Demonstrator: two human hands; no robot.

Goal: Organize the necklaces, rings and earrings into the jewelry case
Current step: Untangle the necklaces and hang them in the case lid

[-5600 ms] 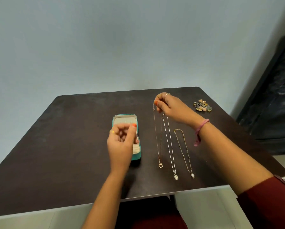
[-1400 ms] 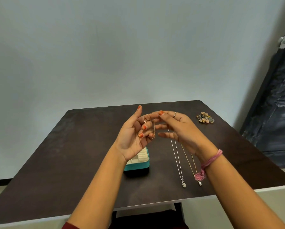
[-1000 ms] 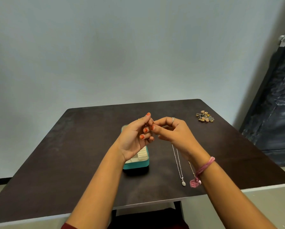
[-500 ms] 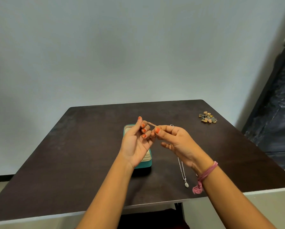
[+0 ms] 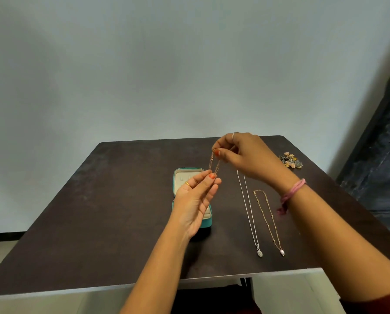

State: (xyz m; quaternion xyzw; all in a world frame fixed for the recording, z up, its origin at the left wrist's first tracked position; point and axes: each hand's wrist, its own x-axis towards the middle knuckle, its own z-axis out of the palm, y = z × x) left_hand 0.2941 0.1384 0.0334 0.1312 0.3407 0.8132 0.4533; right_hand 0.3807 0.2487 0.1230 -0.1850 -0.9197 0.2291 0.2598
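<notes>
Soft, even light with wide-angle bending at the edges

The light is soft and moderate, without strong glare. The pale wall (image 5: 189, 64) shows a gentle darkening toward the upper left corner. The dark table (image 5: 99, 211) has a dull, faint sheen on its surface. A soft shadow lies under the left hand (image 5: 195, 198). The dark door (image 5: 379, 166) at the right leans because of lens distortion. Fine chains look slightly soft.

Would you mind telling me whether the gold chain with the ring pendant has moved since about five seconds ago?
Yes. It lay beside the silver necklace then; now both hands hold the folded gold chain above the jewelry case.
</notes>
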